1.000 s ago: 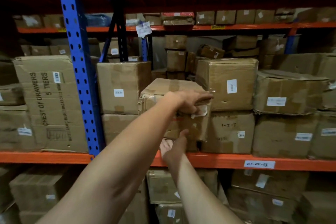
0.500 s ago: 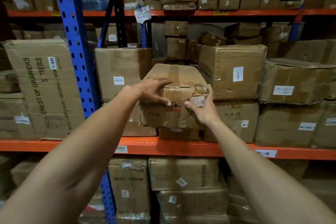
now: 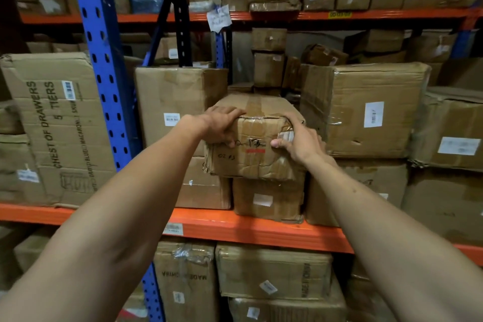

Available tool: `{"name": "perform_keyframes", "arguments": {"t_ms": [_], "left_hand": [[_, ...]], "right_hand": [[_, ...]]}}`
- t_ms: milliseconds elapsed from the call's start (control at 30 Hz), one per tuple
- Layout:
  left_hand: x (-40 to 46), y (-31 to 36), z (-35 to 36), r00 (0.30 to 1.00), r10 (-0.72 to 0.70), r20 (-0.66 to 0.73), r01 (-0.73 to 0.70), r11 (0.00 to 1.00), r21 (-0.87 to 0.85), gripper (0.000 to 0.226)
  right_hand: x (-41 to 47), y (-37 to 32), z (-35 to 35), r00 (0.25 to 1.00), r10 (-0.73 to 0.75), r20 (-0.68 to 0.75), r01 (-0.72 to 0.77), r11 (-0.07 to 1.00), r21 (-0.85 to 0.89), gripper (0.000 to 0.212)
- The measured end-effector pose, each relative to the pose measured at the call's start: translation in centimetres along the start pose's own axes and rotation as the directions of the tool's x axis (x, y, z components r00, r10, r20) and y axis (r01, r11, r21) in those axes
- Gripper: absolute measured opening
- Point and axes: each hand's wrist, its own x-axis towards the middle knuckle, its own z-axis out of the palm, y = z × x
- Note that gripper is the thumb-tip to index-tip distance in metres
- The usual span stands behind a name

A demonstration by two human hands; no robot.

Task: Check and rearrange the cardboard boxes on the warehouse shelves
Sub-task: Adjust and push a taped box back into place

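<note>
A worn, taped cardboard box (image 3: 254, 162) with handwriting and a red mark on its front sits on top of a smaller box (image 3: 268, 201) on the orange shelf beam (image 3: 235, 227). My left hand (image 3: 222, 127) grips its upper left front corner, fingers over the top edge. My right hand (image 3: 300, 141) grips the upper right front corner, thumb on the front face beside a white label. The box juts forward past the boxes around it.
A blue rack upright (image 3: 102, 65) stands left of the box. Larger cartons flank it: one on the left (image 3: 177, 102), one on the right (image 3: 366, 110), and a "CHEST OF DRAWERS" carton (image 3: 52, 125). More boxes fill the shelf below (image 3: 271, 272) and above.
My right hand rose from below the box to its upper right corner, and my left hand shifted to the upper left corner. Both now grip it; the view has moved closer.
</note>
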Motion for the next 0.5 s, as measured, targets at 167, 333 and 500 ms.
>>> {"name": "perform_keyframes", "arguments": {"t_ms": [167, 333, 500], "left_hand": [[1.5, -1.7, 1.9, 0.993, 0.037, -0.112, -0.031, 0.998, 0.05, 0.095], [3.3, -2.8, 2.6, 0.99, 0.02, -0.138, -0.014, 0.999, 0.046, 0.093], [4.7, -3.5, 3.0, 0.989, 0.013, -0.145, -0.008, 0.999, 0.036, 0.093]], "right_hand": [[2.2, -0.3, 1.1, 0.998, -0.043, -0.049, 0.038, 0.993, -0.113, 0.078], [4.3, -0.4, 2.2, 0.999, -0.025, -0.036, 0.021, 0.993, -0.115, 0.077], [5.7, -0.6, 2.7, 0.999, -0.004, -0.034, 0.0, 0.993, -0.117, 0.077]]}}
